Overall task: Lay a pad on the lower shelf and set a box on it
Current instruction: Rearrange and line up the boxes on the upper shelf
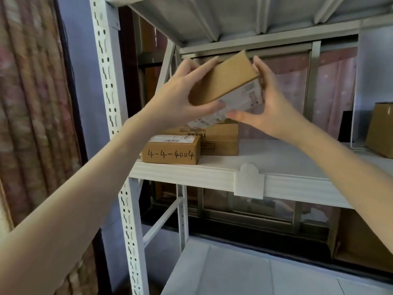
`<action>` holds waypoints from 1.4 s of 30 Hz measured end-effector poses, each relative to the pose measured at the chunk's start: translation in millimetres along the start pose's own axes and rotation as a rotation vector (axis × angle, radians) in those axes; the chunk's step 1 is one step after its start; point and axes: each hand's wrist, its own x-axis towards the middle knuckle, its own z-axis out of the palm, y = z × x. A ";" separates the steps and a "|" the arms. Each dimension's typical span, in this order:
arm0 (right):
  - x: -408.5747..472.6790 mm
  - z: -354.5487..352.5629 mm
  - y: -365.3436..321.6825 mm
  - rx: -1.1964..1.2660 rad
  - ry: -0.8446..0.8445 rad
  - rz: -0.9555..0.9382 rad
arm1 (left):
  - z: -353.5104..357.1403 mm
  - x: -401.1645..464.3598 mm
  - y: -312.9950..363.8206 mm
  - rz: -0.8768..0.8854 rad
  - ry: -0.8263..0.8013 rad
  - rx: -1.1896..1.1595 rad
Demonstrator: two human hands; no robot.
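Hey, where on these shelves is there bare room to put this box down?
Middle shelf: bare from the stacked boxes at its left end across to the box at far right. Lower shelf: bare in front, a big carton at its back right. The left end is crowded, with the numbered box in front.

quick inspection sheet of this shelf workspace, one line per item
surface: white middle shelf; lower shelf bare, no pad visible
job's things: small cardboard box held tilted in the air above the middle shelf
clutter: box marked 4-4-4004 and another box behind it; box at far right; brown box lower right
grippers: left hand and right hand both grip the small box
cables: nothing seen
surroundings: white slotted upright, curtain at left, window behind
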 end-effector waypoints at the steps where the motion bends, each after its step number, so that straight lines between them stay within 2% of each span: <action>1: -0.5 -5.0 2.8 0.033 0.002 0.029 | 2.1 7.1 4.1 -0.006 -0.037 -0.030; 5: -11.7 -26.9 16.3 0.048 0.006 0.129 | 22.3 25.4 12.5 0.010 -0.135 -0.090; 8: -24.9 -32.5 32.6 -0.024 -0.011 0.281 | 45.9 25.4 12.3 0.025 -0.232 0.056; 10: -31.0 -25.7 44.2 -0.074 -0.060 0.370 | 58.5 19.9 5.4 0.002 -0.215 0.148; 15: -36.2 2.4 63.2 -0.102 -0.102 0.451 | 69.6 -10.5 -31.7 -0.312 -0.137 0.246; 18: -35.2 17.3 64.7 -0.082 -0.179 0.457 | 71.2 -37.8 -52.7 -0.306 -0.332 0.439; 20: -35.7 27.6 63.3 -0.120 -0.219 0.438 | 72.5 -50.7 -60.0 -0.281 -0.390 0.474; 26: -32.9 32.6 60.9 -0.165 -0.269 0.450 | 73.7 -58.4 -66.6 -0.144 -0.351 0.577; 28: -33.1 28.8 57.2 -0.139 -0.290 0.465 | 70.2 -57.3 -66.1 -0.170 -0.345 0.567; 30: -34.7 23.3 53.0 -0.140 -0.277 0.454 | 68.4 -52.4 -60.7 -0.224 -0.266 0.554; 34: -43.4 -1.7 53.6 -0.242 -0.176 0.438 | 75.5 -24.3 -26.3 -0.300 -0.042 0.226; 42: -76.8 -110.7 65.0 -0.422 -0.065 0.424 | 126.4 44.4 60.3 -0.112 0.010 0.138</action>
